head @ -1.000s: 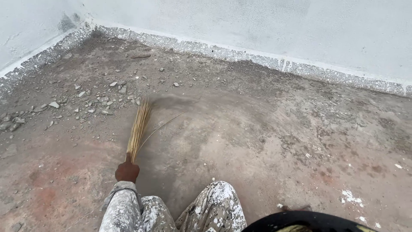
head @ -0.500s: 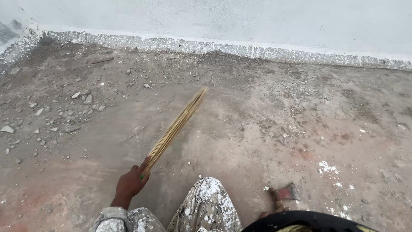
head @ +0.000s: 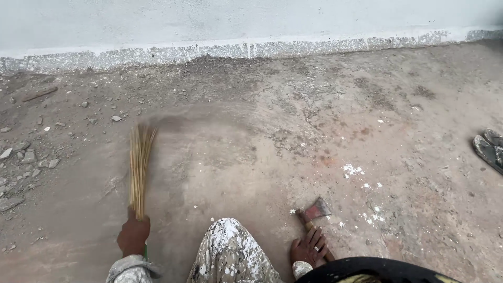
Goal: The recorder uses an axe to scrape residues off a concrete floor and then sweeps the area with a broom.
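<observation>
My left hand (head: pixel 133 236) grips the base of a short broom of yellow straw sticks (head: pixel 139 167). Its blurred tips brush the dusty concrete floor (head: pixel 251 152) at the left. My right hand (head: pixel 309 246) lies low on the floor, fingers spread over the wooden handle of a small hatchet. The rusty hatchet head (head: pixel 317 209) points away from me. Between the two hands is my knee (head: pixel 230 251) in paint-splattered trousers.
Loose stones and rubble (head: pixel 26 157) lie along the left side, near the white wall (head: pixel 251 21) and its rough grey base strip. A pair of worn sandals (head: pixel 490 147) sits at the right edge. A black round rim (head: pixel 367 267) shows at the bottom.
The broom has swung back from pointing up and right to pointing straight ahead at the left. The view has shifted right, bringing my right hand, the hatchet and the sandals into sight.
</observation>
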